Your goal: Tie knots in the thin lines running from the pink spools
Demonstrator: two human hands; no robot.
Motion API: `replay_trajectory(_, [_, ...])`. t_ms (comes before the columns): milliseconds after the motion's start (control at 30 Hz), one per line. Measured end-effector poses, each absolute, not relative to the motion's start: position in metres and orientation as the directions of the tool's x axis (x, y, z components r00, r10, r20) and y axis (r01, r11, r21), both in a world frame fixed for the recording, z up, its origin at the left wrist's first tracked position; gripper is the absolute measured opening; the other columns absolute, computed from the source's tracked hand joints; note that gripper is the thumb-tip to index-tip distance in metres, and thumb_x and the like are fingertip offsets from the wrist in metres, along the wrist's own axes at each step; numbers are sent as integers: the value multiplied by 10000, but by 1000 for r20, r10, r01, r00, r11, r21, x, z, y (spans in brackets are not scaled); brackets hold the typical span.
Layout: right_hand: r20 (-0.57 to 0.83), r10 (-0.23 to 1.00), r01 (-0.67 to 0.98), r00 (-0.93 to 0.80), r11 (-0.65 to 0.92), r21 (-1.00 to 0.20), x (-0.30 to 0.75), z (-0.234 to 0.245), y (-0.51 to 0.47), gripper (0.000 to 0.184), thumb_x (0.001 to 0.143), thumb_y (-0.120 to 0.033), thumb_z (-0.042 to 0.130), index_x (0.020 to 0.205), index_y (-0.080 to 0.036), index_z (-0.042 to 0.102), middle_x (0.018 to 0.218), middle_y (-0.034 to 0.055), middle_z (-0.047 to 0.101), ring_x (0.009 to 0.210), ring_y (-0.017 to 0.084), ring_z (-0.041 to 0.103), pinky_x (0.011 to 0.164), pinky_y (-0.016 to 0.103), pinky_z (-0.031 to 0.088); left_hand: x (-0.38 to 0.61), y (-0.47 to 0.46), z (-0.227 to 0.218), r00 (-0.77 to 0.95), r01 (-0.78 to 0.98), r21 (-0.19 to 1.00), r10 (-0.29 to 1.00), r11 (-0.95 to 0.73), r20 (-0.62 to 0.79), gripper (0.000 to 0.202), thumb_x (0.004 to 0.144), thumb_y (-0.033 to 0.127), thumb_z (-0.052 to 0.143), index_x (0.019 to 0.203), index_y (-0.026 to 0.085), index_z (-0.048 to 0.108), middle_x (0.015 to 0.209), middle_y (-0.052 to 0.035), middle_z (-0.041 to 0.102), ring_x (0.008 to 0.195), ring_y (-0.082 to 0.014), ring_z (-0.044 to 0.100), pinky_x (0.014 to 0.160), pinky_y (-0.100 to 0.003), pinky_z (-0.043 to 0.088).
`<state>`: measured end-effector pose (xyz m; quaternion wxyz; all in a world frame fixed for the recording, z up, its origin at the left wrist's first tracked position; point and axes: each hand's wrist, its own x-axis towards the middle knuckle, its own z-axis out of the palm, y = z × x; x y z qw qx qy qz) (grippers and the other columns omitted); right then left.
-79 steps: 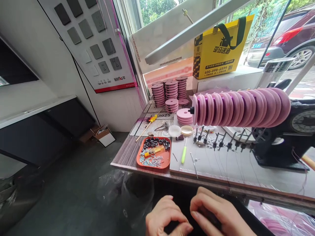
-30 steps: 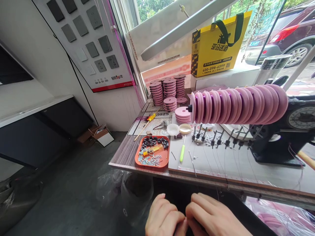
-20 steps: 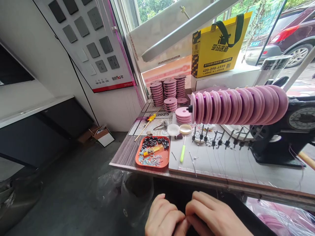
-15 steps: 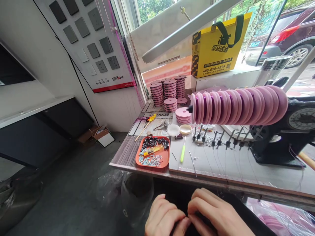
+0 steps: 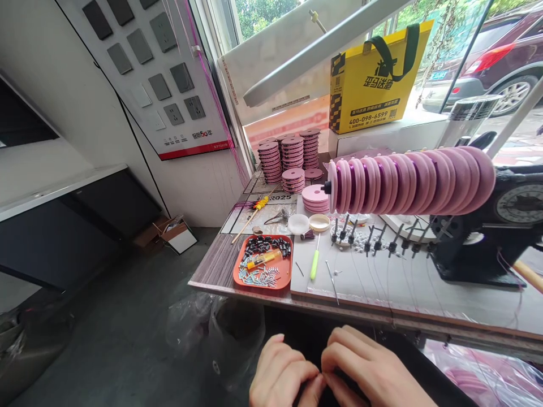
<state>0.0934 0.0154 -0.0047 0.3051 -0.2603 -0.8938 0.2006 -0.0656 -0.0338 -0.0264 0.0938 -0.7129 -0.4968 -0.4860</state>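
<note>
Low in the view, my left hand [image 5: 283, 373] and my right hand [image 5: 367, 362] meet in front of the table edge. Thumbs and fingertips of both are pinched together and touch each other. Whatever lies between them, if anything, is too small or hidden to make out. Above the hands on the table are a green-handled hook tool [image 5: 314, 264], a thin metal rod [image 5: 332, 282] and an orange tray [image 5: 237, 278] with black beads, small metal parts and a yellow lighter [image 5: 264, 259].
A row of pink foam spools [image 5: 411, 181] sits on the shaft of a black winding machine [image 5: 479, 254]. Black stoppers with lines [image 5: 377, 244] stand before it. Stacked pink spools [image 5: 292, 152] and a yellow bag [image 5: 377, 85] are behind. A plastic-lined bin [image 5: 235, 333] stands below the table.
My right hand has shifted very slightly left. Both hands stay pinched together, and the things on the table look the same.
</note>
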Motion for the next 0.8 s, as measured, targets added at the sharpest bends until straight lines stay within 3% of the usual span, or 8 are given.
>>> replay_trajectory(300, [488,535,371,-689,840,-396,89,-5,15,221,786,7,438,705,-197,470,661,-12,550,573,114,506,493,196,403,-67,-34,-27,79,831,275,592,-484,802,184,796,87,564,652,201,552,520,35,563,496,-113,523,721,-331,524])
replay_trajectory(800, [482,527,346,-700,841,-416,86,-11,13,236,800,24,421,701,-182,482,658,-7,540,575,112,497,508,188,401,-66,-35,-27,76,848,267,604,-457,794,209,805,80,524,642,210,537,514,39,556,497,-112,515,739,-330,527])
